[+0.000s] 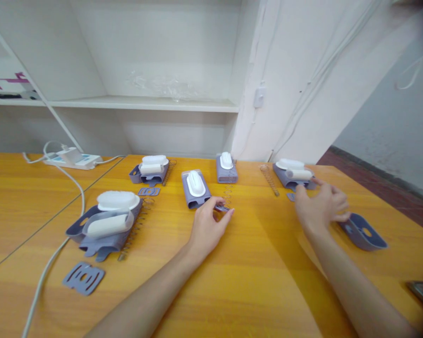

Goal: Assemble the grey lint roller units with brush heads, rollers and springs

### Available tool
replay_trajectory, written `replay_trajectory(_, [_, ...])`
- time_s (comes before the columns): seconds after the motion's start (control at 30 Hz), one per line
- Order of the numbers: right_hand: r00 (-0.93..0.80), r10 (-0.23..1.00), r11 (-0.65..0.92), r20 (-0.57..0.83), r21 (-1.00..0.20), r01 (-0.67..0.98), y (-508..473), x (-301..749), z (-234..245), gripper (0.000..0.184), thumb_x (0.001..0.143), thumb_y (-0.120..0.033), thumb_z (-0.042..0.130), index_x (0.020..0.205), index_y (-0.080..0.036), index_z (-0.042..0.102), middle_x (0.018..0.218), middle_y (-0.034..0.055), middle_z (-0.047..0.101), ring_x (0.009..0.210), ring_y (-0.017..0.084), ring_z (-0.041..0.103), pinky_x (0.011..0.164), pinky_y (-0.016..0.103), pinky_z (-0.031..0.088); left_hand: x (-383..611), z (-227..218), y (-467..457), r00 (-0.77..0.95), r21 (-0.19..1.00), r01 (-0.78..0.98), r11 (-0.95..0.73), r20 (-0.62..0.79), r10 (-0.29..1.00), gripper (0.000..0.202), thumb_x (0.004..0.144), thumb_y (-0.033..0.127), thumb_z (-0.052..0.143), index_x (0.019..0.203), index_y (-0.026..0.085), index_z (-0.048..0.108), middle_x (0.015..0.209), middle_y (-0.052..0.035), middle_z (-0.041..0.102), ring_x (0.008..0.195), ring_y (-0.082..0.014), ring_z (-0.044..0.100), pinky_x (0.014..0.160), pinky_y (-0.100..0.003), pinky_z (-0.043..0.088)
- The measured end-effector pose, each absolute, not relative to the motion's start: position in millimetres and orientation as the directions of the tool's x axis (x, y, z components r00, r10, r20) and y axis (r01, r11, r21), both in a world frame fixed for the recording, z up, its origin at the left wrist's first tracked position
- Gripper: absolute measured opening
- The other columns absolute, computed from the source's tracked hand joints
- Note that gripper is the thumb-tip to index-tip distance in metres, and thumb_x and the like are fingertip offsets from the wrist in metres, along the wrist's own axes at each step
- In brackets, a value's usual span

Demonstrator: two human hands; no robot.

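Observation:
My left hand (pixel 208 226) rests on the orange table (pixel 232 281), its fingers pinched on a small grey-purple flat piece (pixel 221 208) just in front of an assembled grey-purple unit with a white oval cap (pixel 196 188). A thin wire spring (pixel 227 193) lies right beside that piece. My right hand (pixel 321 206) reaches toward a stack of grey-purple and white parts (pixel 293 173) at the far right, with curled fingers touching its near edge. A small grey piece (pixel 291 196) lies under the thumb. Whether that hand grips anything is unclear.
A grey-purple curved shell (pixel 362 232) lies right of my right hand. Another unit (pixel 227 168) and two part stacks (pixel 152 170) (pixel 107 220) sit on the table, with a long spring (pixel 270 179) and a flat slotted plate (pixel 83 278). A power strip (pixel 73 159) and its cable (pixel 49 263) lie on the left.

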State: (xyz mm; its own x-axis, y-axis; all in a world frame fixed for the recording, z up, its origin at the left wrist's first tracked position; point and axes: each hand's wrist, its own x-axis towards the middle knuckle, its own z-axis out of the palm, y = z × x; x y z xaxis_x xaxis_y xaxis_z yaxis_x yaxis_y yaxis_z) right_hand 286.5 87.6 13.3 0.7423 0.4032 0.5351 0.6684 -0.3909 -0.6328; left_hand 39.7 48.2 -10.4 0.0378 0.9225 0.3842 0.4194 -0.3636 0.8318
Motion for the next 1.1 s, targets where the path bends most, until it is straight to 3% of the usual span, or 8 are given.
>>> replay_trajectory(0.1, [0.755,0.374,-0.492,0.539,-0.575,0.654,89,319,10,0.039,0.072,-0.042,0.06,0.106,-0.022,0.063,0.13,0.0189,0.042,0.124,0.041,0.031,0.094,0.064,0.017,39,-11,49,0.039,0.833,0.411,-0.369,0.389,0.92,0.022,0.079,0.035,0.061,0.096,0.021,0.06,0.094,-0.0031,0.068,0.078,-0.0155,0.064,0.064,-0.025,0.048])
replay_trajectory(0.3, [0.712,0.627,-0.588,0.317,-0.408,0.699,84,336,2,0.048,0.073,-0.047,0.054,0.11,-0.017,0.063,0.123,0.0277,0.044,0.113,0.047,0.042,0.081,0.064,0.031,40,-9,48,0.048,0.83,0.408,-0.381,0.397,0.916,0.02,0.081,0.034,0.06,0.095,0.02,0.059,0.091,-0.0028,0.067,0.078,-0.0148,0.063,0.063,-0.025,0.048])
replay_trajectory(0.57, [0.438,0.802,-0.348,0.407,-0.279,0.895,79,300,15,0.042,0.073,-0.046,0.054,0.096,-0.014,0.068,0.097,0.0226,0.059,0.082,0.035,0.061,0.068,0.047,0.045,40,-7,47,0.037,0.82,0.423,-0.384,0.408,0.912,0.02,0.081,0.035,0.06,0.095,0.02,0.059,0.091,-0.0023,0.066,0.076,-0.0143,0.063,0.063,-0.026,0.048])
replay_trajectory(0.67, [0.284,0.897,-0.163,0.339,-0.344,0.925,75,273,26,0.038,0.074,-0.042,0.057,0.098,-0.015,0.068,0.094,0.0189,0.065,0.086,0.033,0.062,0.073,0.044,0.047,40,-6,46,0.037,0.817,0.428,-0.387,0.412,0.91,0.021,0.081,0.035,0.06,0.096,0.021,0.058,0.091,-0.0022,0.066,0.076,-0.0146,0.062,0.064,-0.026,0.047])
replay_trajectory(0.83, [-0.126,0.97,0.24,0.209,-0.722,0.649,57,218,47,0.037,0.083,-0.029,0.047,0.117,-0.021,0.058,0.105,0.0092,0.065,0.075,0.017,0.065,0.062,0.028,0.051,41,-3,41,0.002,0.815,0.404,-0.415,0.453,0.891,0.025,0.082,0.03,0.058,0.104,0.02,0.053,0.095,-0.004,0.064,0.083,-0.0153,0.062,0.066,-0.026,0.048])
replay_trajectory(0.9, [-0.161,0.904,0.399,0.396,-0.647,0.649,51,204,53,0.047,0.082,-0.02,0.046,0.129,-0.024,0.049,0.108,0.0075,0.063,0.079,0.017,0.064,0.062,0.026,0.051,41,-1,38,-0.002,0.797,0.401,-0.452,0.494,0.87,0.026,0.081,0.026,0.056,0.106,0.02,0.05,0.094,-0.0046,0.063,0.085,-0.0156,0.061,0.067,-0.026,0.048])
replay_trajectory(1.0, [-0.231,0.791,0.483,0.566,-0.346,0.805,48,198,54,0.062,0.081,-0.013,0.043,0.141,-0.028,0.034,0.104,0.0071,0.063,0.083,0.02,0.062,0.065,0.028,0.049,40,-1,33,0.07,0.738,0.395,-0.548,0.57,0.818,0.029,0.078,0.02,0.055,0.105,0.02,0.046,0.093,-0.0047,0.059,0.085,-0.0154,0.059,0.072,-0.027,0.048])
replay_trajectory(1.1, [-0.29,0.777,0.404,0.559,-0.089,0.91,50,202,45,0.052,0.085,-0.015,0.041,0.135,-0.028,0.044,0.091,0.0071,0.066,0.082,0.022,0.062,0.063,0.028,0.046,39,-2,29,0.181,0.677,0.374,-0.634,0.617,0.766,0.035,0.075,0.019,0.057,0.107,0.02,0.043,0.094,-0.005,0.056,0.084,-0.0153,0.057,0.076,-0.029,0.048])
